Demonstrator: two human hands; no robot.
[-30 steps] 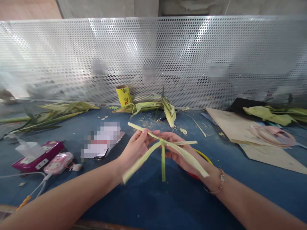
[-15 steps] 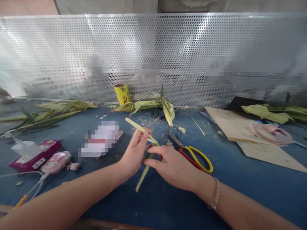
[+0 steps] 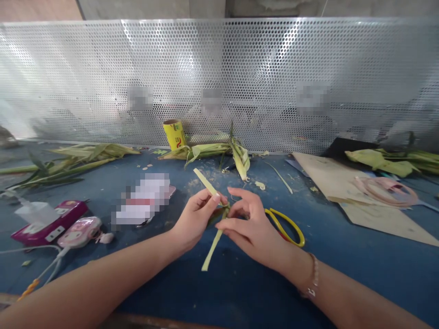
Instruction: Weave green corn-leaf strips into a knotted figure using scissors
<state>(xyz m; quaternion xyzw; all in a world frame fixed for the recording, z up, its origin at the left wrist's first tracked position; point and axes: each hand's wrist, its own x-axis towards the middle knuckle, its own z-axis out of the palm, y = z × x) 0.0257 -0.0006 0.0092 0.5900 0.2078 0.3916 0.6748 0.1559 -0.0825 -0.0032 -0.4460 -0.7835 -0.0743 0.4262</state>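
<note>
Between my two hands are pale green corn husk strips (image 3: 212, 250), joined at a knot or crossing that my fingers partly cover. My left hand (image 3: 197, 217) is closed on them, thumb on top, and one strip sticks up past the thumb. My right hand (image 3: 250, 224) pinches the strips with thumb and forefinger while its other fingers are curled and raised. One strip hangs down toward me below the right fingertips. Scissors (image 3: 290, 226) with yellow and red handles lie behind my right hand, which hides their blades.
Corn husks (image 3: 209, 150) lie at the back beside a yellow tube (image 3: 174, 135). More husks (image 3: 92, 155) are at the left. A phone (image 3: 146, 198), a purple power strip (image 3: 51, 224) and a pink charging device (image 3: 80, 232) sit left. Cardboard (image 3: 329, 178) lies right. A perforated metal screen (image 3: 219, 64) stands behind.
The husk strips were spread out between both hands, then gathered in the left. My right hand came over to the front of them, uncovering the scissors, and now pinches a downward strip.
</note>
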